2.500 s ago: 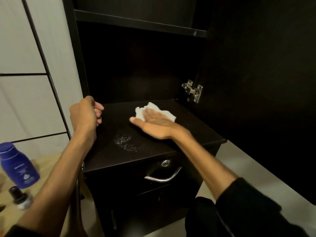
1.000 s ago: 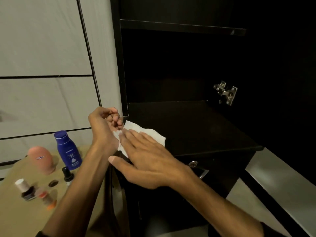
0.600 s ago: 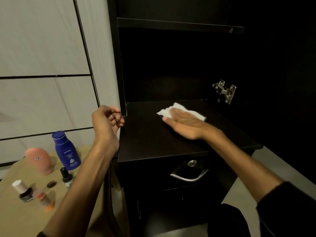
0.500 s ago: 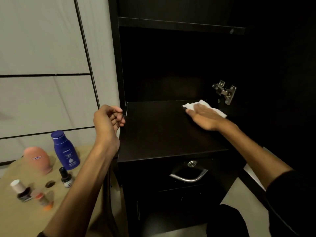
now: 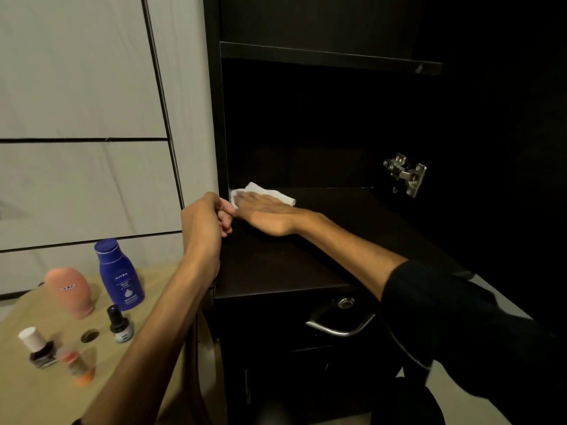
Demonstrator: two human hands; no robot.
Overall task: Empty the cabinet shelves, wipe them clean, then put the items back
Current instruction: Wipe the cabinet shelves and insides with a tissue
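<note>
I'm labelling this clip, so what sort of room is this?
Probably a bedroom or dressing area at home: a dark cabinet with a keyed drawer handle, and toiletries such as a Nivea lotion bottle on a side table.

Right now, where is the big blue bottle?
In the head view, the blue bottle stands upright at lower left on the tan table, beside the pink container, left of the dark cabinet.

The right hand (image 5: 264, 211) hides most of the tissue (image 5: 260, 191); the small orange bottle (image 5: 78, 368) looks blurred.
</note>
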